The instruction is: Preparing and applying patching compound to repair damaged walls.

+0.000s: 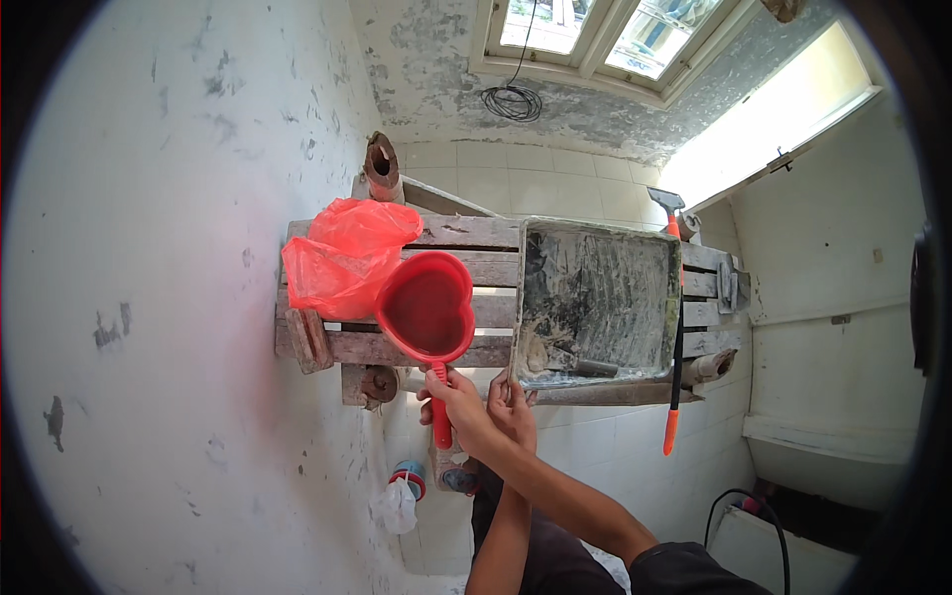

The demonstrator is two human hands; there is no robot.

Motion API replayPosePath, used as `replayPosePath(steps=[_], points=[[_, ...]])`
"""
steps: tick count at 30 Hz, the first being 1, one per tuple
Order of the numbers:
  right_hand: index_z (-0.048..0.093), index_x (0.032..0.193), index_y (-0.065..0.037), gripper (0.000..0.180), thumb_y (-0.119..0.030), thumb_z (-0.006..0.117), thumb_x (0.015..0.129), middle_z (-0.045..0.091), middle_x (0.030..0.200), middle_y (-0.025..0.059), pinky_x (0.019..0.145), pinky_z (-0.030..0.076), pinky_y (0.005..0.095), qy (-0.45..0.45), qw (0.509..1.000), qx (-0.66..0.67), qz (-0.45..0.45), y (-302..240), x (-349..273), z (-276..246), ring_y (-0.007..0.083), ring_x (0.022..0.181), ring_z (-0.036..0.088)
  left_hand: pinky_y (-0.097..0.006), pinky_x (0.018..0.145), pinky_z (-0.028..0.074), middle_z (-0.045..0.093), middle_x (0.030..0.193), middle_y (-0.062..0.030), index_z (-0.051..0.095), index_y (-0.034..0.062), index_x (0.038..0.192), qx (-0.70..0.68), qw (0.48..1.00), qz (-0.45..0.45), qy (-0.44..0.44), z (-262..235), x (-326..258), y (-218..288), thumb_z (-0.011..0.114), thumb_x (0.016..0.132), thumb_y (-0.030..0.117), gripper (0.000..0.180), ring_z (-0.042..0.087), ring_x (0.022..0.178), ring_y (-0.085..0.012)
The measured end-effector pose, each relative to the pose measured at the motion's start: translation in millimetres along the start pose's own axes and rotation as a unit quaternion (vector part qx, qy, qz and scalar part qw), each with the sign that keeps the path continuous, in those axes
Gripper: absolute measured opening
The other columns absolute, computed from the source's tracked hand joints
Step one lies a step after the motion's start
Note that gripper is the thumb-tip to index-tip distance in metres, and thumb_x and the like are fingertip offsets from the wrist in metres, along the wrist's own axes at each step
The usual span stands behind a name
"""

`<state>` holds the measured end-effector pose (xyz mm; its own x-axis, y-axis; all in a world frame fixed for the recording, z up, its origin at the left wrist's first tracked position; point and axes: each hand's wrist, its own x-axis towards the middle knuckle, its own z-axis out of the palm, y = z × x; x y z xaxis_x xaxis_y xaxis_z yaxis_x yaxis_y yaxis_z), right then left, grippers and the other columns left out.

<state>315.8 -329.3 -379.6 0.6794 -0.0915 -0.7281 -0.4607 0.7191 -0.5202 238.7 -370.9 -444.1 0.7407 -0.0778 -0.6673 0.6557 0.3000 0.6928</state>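
Observation:
My right hand [451, 397] is wrapped round the handle of a red heart-shaped dipper [439, 345], held out above the left part of a slatted wooden bench [476, 233]. Its bowl faces up and looks dark inside, perhaps with liquid. My forearms cross, the right one over the left. My left hand [513, 405] grips the near left corner of a dirty rectangular tray [601, 297] lying on the bench; its fingertips are partly hidden. Grey, smeared residue coats the tray's floor, and a short dark cylindrical piece [595, 368] lies at its near side.
A red plastic bag [347, 256] rests on the bench against the left wall. Along the tray's right side lies a long-handled scraper [677, 327], jutting past the bench's near edge. A small blue-and-red pail [409, 476] and a white bag [397, 508] are on the floor below.

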Motion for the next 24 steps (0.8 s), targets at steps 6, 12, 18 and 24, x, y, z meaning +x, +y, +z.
replayPosePath(steps=[6, 12, 18, 24], points=[[0.055, 0.117, -0.007, 0.027, -0.030, 0.058, 0.104, 0.050, 0.073, -0.0013, 0.045, 0.036, 0.0236, 0.019, 0.999, 0.024, -0.045, 0.5, -21.2, 10.9, 0.0069, 0.049, 0.044, -0.037, 0.094, 0.058, 0.063, 0.126, -0.0115, 0.053, 0.0023, 0.130, 0.006, 1.000, 0.026, -0.010, -7.4, -0.1, 7.1, 0.049, 0.106, 0.008, 0.025, 0.062, 0.110, -0.0184], [0.054, 0.122, -0.005, 0.030, -0.027, 0.059, 0.103, 0.049, 0.072, -0.0004, 0.043, 0.033, 0.0224, -0.004, 0.998, -0.034, -0.061, -69.4, -123.5, -10.4, 0.0062, 0.048, 0.042, -0.032, 0.089, 0.054, 0.066, 0.118, -0.0117, 0.055, -0.0006, 0.127, 0.003, 0.996, 0.083, -0.031, 3.7, -15.9, 20.3, 0.054, 0.103, 0.007, 0.026, 0.065, 0.100, -0.0175], [0.052, 0.126, 0.002, 0.035, -0.021, 0.058, 0.101, 0.052, 0.074, 0.0036, 0.043, 0.037, 0.0216, 0.018, 0.996, -0.032, -0.085, -118.7, -199.1, -38.1, 0.0061, 0.047, 0.043, -0.027, 0.082, 0.050, 0.067, 0.114, -0.0113, 0.057, -0.0027, 0.124, 0.089, 0.978, 0.190, 0.007, -4.9, -1.9, -1.9, 0.058, 0.098, 0.004, 0.027, 0.065, 0.096, -0.0142], [0.051, 0.128, 0.004, 0.033, -0.016, 0.057, 0.101, 0.051, 0.074, 0.0013, 0.043, 0.035, 0.0205, 0.110, 0.979, -0.102, -0.140, -129.0, -204.6, -86.8, 0.0048, 0.047, 0.044, -0.033, 0.077, 0.065, 0.067, 0.117, -0.0114, 0.058, -0.0019, 0.123, 0.007, 0.999, 0.051, 0.014, 4.8, 0.7, 2.2, 0.050, 0.102, 0.000, 0.022, 0.065, 0.099, -0.0146]])
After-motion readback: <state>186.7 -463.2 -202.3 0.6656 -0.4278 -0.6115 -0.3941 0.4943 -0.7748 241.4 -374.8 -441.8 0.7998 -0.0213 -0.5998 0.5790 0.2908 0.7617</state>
